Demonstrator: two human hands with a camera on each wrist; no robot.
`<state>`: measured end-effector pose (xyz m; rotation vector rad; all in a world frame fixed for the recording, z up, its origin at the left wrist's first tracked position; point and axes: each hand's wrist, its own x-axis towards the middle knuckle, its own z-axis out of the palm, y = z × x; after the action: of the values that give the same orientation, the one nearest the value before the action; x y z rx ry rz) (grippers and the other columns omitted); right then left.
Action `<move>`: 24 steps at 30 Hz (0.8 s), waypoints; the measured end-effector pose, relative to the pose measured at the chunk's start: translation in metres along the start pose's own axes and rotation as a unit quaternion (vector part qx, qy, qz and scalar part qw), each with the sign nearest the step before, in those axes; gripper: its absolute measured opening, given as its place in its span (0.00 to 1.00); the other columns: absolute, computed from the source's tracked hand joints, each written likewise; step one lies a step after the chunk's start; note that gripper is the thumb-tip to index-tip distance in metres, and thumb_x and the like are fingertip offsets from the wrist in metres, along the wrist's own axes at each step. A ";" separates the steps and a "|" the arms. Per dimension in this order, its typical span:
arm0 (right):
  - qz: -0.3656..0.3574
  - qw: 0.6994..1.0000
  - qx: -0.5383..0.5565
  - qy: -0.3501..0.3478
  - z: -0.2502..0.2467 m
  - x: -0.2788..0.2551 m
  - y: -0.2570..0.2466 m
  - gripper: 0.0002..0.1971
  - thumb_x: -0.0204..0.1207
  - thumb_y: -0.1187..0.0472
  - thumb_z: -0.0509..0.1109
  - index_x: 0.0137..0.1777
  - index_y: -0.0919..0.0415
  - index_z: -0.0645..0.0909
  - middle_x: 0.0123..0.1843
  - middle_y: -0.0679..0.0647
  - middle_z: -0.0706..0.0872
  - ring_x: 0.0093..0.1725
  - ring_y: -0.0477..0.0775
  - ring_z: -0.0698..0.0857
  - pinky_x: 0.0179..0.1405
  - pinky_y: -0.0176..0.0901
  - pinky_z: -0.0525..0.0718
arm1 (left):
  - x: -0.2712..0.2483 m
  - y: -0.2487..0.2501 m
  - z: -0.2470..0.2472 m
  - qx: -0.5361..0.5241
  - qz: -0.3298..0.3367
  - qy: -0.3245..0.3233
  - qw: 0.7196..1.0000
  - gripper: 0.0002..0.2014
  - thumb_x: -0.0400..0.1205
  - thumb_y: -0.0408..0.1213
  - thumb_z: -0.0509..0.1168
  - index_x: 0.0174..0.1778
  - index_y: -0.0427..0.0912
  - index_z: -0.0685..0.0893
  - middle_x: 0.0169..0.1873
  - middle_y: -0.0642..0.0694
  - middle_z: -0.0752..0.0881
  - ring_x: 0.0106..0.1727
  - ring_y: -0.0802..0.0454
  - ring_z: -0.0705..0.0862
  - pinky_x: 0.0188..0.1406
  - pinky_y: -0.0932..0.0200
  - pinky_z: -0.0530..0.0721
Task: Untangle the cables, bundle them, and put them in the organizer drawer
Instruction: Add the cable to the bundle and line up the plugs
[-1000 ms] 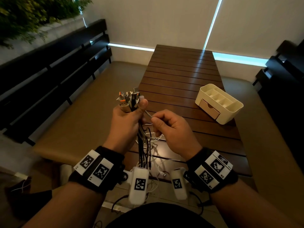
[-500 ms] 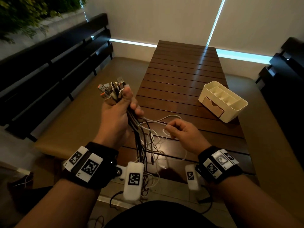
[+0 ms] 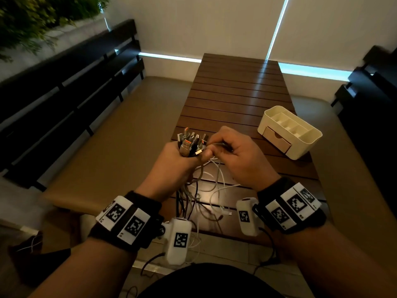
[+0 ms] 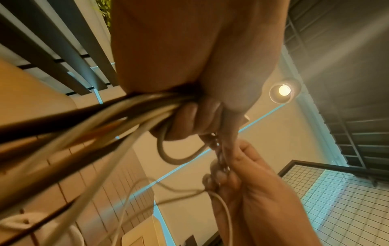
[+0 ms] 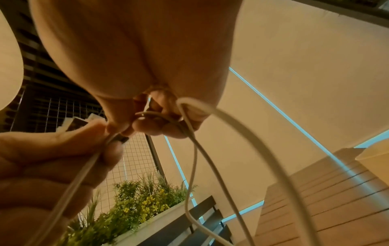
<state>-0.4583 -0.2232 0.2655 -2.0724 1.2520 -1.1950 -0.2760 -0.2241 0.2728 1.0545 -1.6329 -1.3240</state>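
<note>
My left hand (image 3: 182, 160) grips a bundle of cables (image 3: 190, 143) upright, with several USB plugs sticking out above the fist. Black and white strands (image 3: 193, 190) trail down from it to the table's near edge. In the left wrist view the same cables (image 4: 118, 113) run out of the closed fist. My right hand (image 3: 234, 151) pinches a thin white cable (image 5: 195, 149) right beside the plugs; its fingertips (image 5: 147, 126) curl round the strand. The cream organizer (image 3: 289, 134) stands at the right of the table, its drawer (image 3: 277, 138) closed.
The slatted wooden table (image 3: 236, 95) runs away from me between two cushioned benches (image 3: 120, 134). A dark slatted backrest (image 3: 64, 87) lines the left side, with plants (image 3: 38, 16) above it. Loose cable ends (image 3: 223, 211) lie on the table near my wrists.
My right hand rose from lower down the strands up to the plug ends, carrying the white cable. My left hand and the bundle dropped and shifted right, closer to the table.
</note>
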 end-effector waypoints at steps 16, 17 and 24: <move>0.290 0.932 -0.217 -0.002 -0.025 -0.044 0.100 0.04 0.84 0.56 0.67 0.48 0.50 0.82 0.50 0.47 0.83 0.51 0.48 0.82 0.48 0.41 0.81 | 0.005 -0.003 -0.034 -0.059 0.003 0.032 0.998 0.06 0.81 0.36 0.71 0.41 0.44 0.81 0.24 0.49 0.69 0.22 0.53 0.66 0.24 0.58 0.69; 0.265 0.949 -0.165 0.032 -0.025 -0.037 0.085 0.03 0.84 0.56 0.67 0.52 0.51 0.83 0.52 0.46 0.84 0.51 0.43 0.82 0.48 0.37 0.79 | 0.005 -0.004 -0.031 -0.052 0.000 0.023 0.998 0.06 0.81 0.36 0.72 0.40 0.45 0.82 0.23 0.49 0.70 0.22 0.52 0.66 0.24 0.57 0.69; 0.125 0.984 0.123 -0.004 -0.002 0.000 -0.001 0.06 0.87 0.56 0.63 0.54 0.44 0.81 0.46 0.47 0.88 0.47 0.41 0.87 0.49 0.35 0.85 | 0.006 0.010 -0.016 -0.048 0.051 0.000 0.998 0.11 0.80 0.36 0.72 0.33 0.54 0.84 0.23 0.54 0.73 0.22 0.56 0.69 0.24 0.58 0.71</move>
<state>-0.4595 -0.2230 0.2668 -1.6870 1.2482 -1.1581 -0.2646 -0.2338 0.2852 0.9032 -1.5849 -1.3217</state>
